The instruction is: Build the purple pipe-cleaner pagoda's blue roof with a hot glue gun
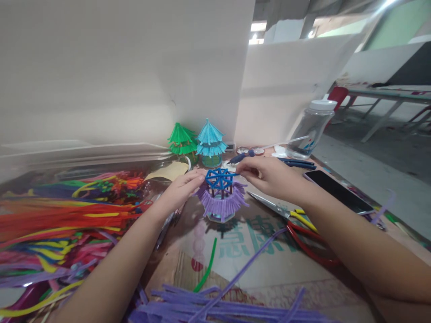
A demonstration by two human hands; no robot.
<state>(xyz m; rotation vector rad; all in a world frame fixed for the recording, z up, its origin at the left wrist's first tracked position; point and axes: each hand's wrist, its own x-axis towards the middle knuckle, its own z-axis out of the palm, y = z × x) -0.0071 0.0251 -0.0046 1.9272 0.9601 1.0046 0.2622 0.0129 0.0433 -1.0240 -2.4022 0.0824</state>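
A small pavilion-shaped craft piece stands upright at the middle, with a skirt of purple pipe-cleaner strips and an open blue frame on top. My left hand is closed at the left edge of the blue frame, thumb and fingers together. On the right, my right hand pinches the end of a blue strip that reaches across the frame. Below the piece, a green strip and a long purple strip lie near a pile of purple strips.
Green and light-blue roofed models stand behind. Scissors with red and yellow handles, a black phone and a clear bottle are at right. Colourful pipe cleaners fill the left side. A pale wall rises behind.
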